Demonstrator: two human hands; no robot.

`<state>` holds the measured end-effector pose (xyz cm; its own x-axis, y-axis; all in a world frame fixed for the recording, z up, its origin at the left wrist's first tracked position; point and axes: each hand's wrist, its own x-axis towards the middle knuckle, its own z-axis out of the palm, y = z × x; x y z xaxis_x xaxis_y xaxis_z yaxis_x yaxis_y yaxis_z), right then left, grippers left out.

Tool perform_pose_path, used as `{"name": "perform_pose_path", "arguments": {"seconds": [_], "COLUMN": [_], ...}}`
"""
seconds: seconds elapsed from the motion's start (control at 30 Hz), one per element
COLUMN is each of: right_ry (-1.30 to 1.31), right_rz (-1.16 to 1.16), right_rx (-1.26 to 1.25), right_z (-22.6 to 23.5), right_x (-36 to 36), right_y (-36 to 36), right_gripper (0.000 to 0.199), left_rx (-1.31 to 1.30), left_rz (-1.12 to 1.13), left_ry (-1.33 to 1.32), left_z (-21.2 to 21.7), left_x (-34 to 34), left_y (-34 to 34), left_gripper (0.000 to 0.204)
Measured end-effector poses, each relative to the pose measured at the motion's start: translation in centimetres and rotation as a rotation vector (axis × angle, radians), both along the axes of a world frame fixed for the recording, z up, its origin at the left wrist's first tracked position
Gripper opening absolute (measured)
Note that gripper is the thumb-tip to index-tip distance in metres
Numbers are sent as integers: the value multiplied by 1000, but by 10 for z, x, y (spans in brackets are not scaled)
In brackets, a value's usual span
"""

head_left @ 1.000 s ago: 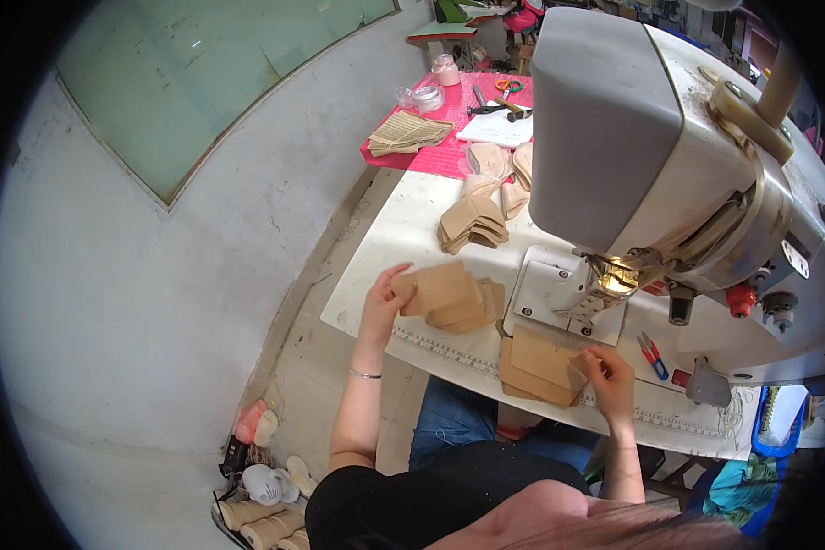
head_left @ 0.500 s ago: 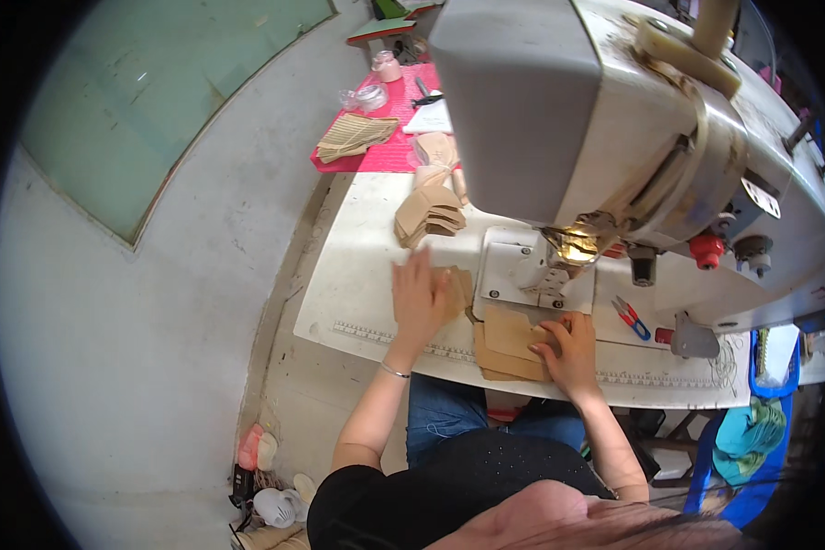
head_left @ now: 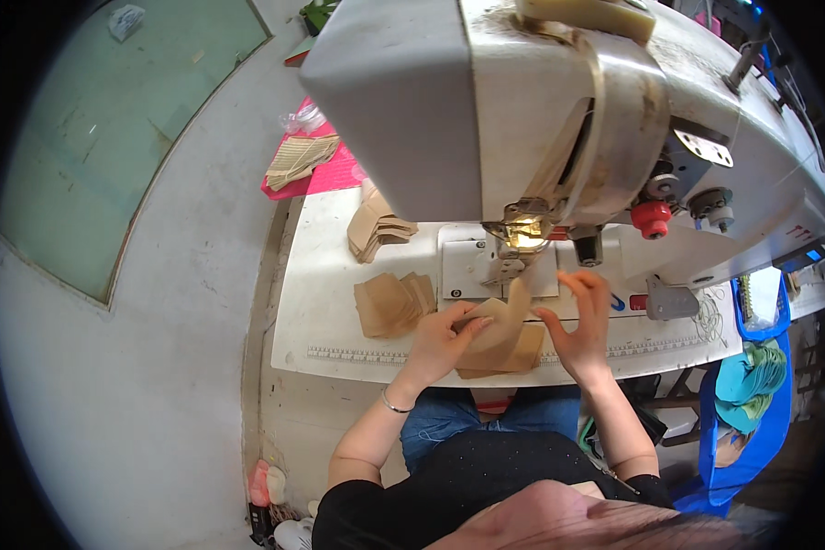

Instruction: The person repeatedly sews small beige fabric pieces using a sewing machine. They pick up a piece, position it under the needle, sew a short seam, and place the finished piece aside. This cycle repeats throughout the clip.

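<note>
My left hand point(head_left: 440, 346) pinches a tan fabric piece point(head_left: 497, 335) between thumb and fingers, just in front of the sewing machine's needle area point(head_left: 509, 266). The piece is partly lifted, with one end curling up close to the needle plate. On the other side of it, my right hand point(head_left: 582, 328) is open, thumb and forefinger spread apart; the thumb tip is near the fabric's edge. Under the lifted piece lie more tan pieces point(head_left: 526, 354) at the table's front. Another loose stack of tan pieces point(head_left: 385, 306) rests left of my left hand.
The white sewing machine point(head_left: 532, 110) looms over the table point(head_left: 316, 275). Folded tan pieces point(head_left: 376, 229) lie at the back left, near a striped bundle point(head_left: 301, 159) on pink wrap. A ruler strip point(head_left: 357, 356) runs along the front edge. Blue baskets point(head_left: 759, 440) stand at the right.
My left hand has come from the left stack to the front pieces and now grips one, which is lifted. My right hand has risen off the pieces toward the needle area. The view has shifted.
</note>
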<state>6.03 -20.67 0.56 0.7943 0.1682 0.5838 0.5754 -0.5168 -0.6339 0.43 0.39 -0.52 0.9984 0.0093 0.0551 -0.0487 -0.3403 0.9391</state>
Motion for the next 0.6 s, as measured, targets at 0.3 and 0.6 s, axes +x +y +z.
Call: {"name": "perform_pose_path", "arguments": {"seconds": [0.3,0.6], "right_ry": [850,813], "right_rz": [421,401], "right_rx": [311,467], "right_z": [-4,-10], "right_x": [-9,-12], "right_y": [-9,-5], "right_gripper": [24,16], "left_rx": [19,27], "left_rz": [-140,-80], "left_ry": [-159,-82], "left_z": [16,27], "left_x": [3,2], "left_y": [-12,-11], "left_gripper": [19,24]}}
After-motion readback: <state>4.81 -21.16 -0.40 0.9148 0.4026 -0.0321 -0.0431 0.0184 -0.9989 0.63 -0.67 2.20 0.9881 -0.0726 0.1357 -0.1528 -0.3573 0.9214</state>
